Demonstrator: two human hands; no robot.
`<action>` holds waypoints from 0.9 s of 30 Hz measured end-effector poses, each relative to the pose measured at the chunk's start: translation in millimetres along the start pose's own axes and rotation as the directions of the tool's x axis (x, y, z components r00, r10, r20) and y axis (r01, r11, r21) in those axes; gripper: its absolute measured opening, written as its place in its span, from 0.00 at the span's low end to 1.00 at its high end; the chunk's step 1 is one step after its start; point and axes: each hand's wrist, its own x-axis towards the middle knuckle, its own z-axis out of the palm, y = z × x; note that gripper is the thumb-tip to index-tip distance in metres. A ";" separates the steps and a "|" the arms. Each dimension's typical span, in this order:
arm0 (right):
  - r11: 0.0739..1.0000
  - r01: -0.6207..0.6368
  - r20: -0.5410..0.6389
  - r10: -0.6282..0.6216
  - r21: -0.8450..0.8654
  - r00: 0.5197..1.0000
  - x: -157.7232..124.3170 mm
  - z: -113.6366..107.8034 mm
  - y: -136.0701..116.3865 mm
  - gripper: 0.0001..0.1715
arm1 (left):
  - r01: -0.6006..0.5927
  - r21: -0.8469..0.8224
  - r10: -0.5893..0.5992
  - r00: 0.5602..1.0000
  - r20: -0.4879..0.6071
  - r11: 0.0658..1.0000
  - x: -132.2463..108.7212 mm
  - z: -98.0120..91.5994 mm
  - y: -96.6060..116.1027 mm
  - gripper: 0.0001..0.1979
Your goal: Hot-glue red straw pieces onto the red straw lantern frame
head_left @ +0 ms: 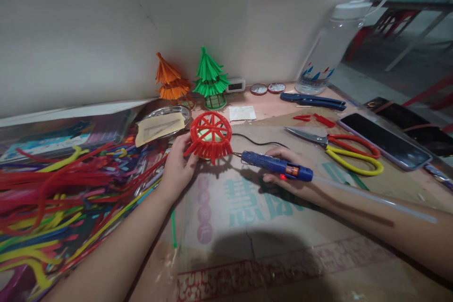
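Observation:
My left hand [180, 165] grips the left side of a round red pipe-cleaner frame [211, 127], which has a spoked top and a fringe of short strips along its lower front edge. In my right hand [288, 170] is a blue glue gun [272, 164] with a clear glue stick [378, 198] sticking out of its back. The gun's nozzle points left and is at the right end of the red fringe; whether it touches cannot be made out. A small red light glows on the gun. Part of the left fingers is hidden behind the frame.
Behind stand an orange pipe-cleaner tree [171, 80] and a green one [211, 78]. Loose pipe cleaners [71, 188] heap at left. Scissors [350, 151], a phone [384, 140], blue pliers [313, 100] and a water bottle [325, 52] lie or stand at right. Cardboard [283, 245] covers the table.

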 end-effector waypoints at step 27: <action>0.985 0.050 -0.087 -0.036 0.168 0.996 -6.3 2.4 0.9 0.25 | -0.103 0.090 0.100 0.994 0.031 0.991 -1.0 -6.0 14.9 0.20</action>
